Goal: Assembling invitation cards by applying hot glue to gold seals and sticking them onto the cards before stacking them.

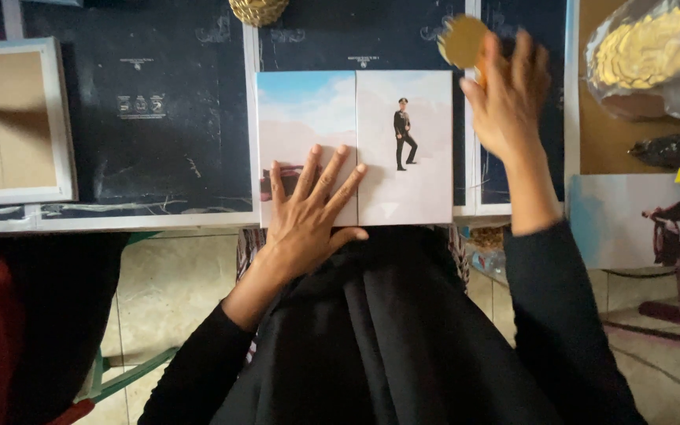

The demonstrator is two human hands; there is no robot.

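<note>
Right hand (505, 98) pinches gold disc (463, 41) just beyond the folded photo card's (403, 145) far-right corner; left hand (308, 212), fingers spread and gripping nothing, lies flat on its left panel.

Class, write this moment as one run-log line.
left hand: flat on open photo book | right hand: holding gold disc | bag of gold discs: right of it

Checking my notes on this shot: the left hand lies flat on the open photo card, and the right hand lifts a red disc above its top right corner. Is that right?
Not quite: the disc is gold, not red, as the head view shows. The rest holds: the left hand lies flat on the open photo card, and the right hand lifts the disc above its top right corner.
</note>
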